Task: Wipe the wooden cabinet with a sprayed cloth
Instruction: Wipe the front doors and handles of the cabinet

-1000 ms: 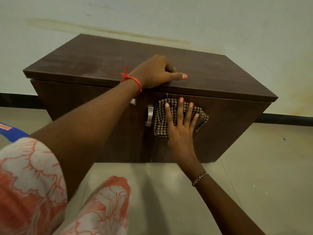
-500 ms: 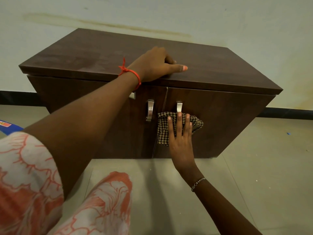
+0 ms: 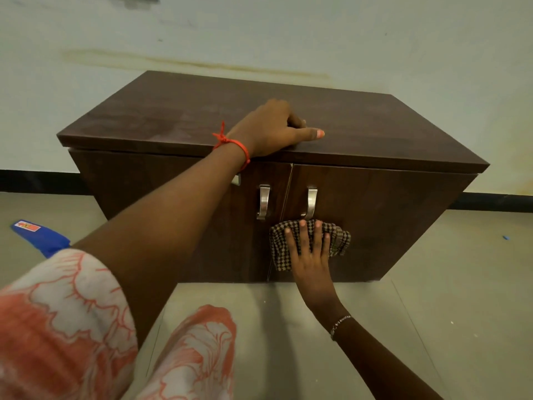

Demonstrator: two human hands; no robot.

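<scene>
A low dark wooden cabinet (image 3: 375, 134) with two doors and two metal handles stands against the wall. My right hand (image 3: 310, 255) lies flat with spread fingers on a checked cloth (image 3: 337, 241), pressing it against the right door just under its handle (image 3: 311, 202). My left hand (image 3: 274, 128) rests on the front edge of the cabinet top, fingers curled, thumb stretched along the edge; it holds nothing loose. The left door handle (image 3: 263, 201) is uncovered.
A blue object (image 3: 40, 235) with a red label lies on the floor at the left. A pale wall with a dark skirting strip (image 3: 496, 202) runs behind the cabinet. My knee in orange-and-white fabric (image 3: 196, 350) sits near the cabinet front on the grey floor.
My right hand has slid the cloth down the right door, uncovering the right handle. The left hand has stayed on the cabinet top.
</scene>
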